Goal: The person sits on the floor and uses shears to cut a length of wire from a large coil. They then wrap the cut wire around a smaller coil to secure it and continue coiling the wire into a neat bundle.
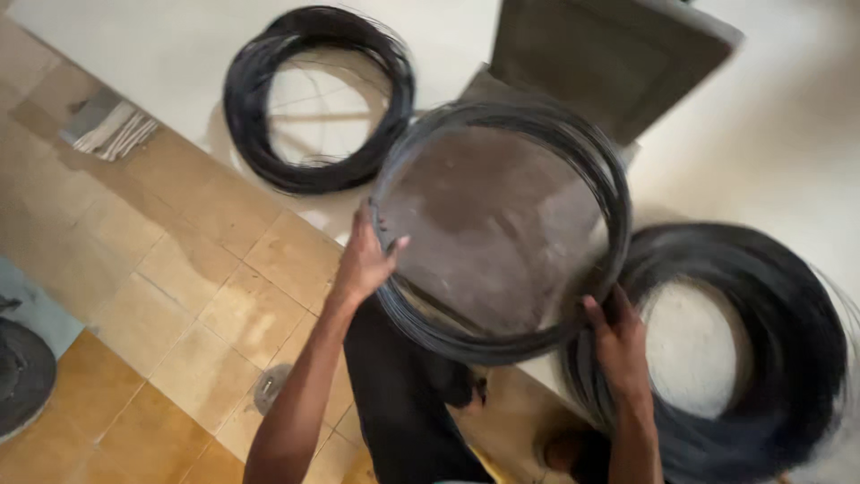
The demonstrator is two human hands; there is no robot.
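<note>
The left hand (365, 260) curls its fingers around the rim of a wire coil (502, 229). The right hand (618, 345) grips the same coil's lower edge, fingers closed on it.

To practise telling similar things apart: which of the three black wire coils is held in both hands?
The middle coil, gripped by the left hand and right hand; the other two lie on the floor.

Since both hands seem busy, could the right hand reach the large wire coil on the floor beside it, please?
Probably yes: the right hand grips the held coil right beside the large coil, with nothing between them.
</note>
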